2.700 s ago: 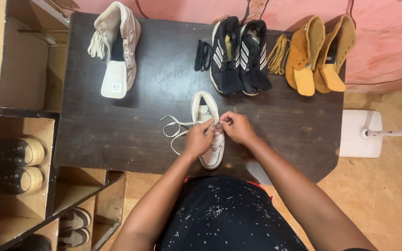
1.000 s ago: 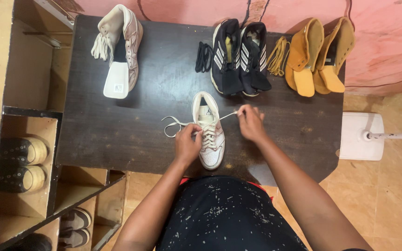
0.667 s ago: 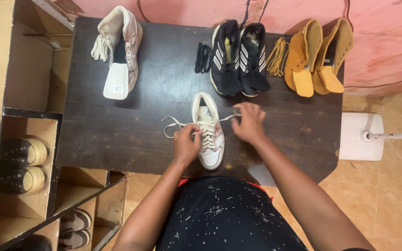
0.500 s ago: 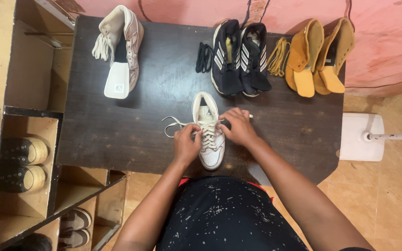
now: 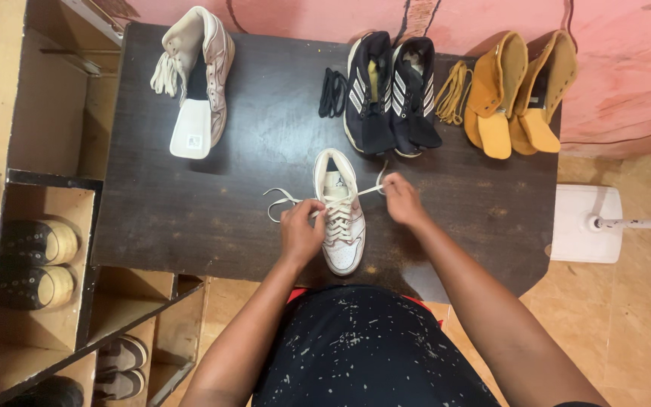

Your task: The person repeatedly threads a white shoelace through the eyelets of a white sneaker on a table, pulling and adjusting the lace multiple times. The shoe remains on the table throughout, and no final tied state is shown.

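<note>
A white low sneaker [image 5: 340, 215] lies on the dark wooden table [image 5: 190, 218], toe toward me. My left hand [image 5: 301, 230] rests on its left side, fingers closed on the white lace [image 5: 280, 202] that loops out to the left. My right hand [image 5: 401, 198] is just right of the shoe's collar, pinching the other lace end [image 5: 371, 190], which runs taut to the upper eyelets.
At the table's back stand a pale high-top sneaker [image 5: 194, 75], loose black laces [image 5: 332, 92], a pair of black striped shoes [image 5: 389, 94], tan laces [image 5: 453, 90] and tan boots [image 5: 518, 94]. A wooden shoe rack [image 5: 47, 249] with shoes is at left. A white stand base [image 5: 585, 224] sits right.
My right hand, which was over the shoe's tongue half a second ago, has moved out to the right with the lace end. My left hand stays at the shoe's left side.
</note>
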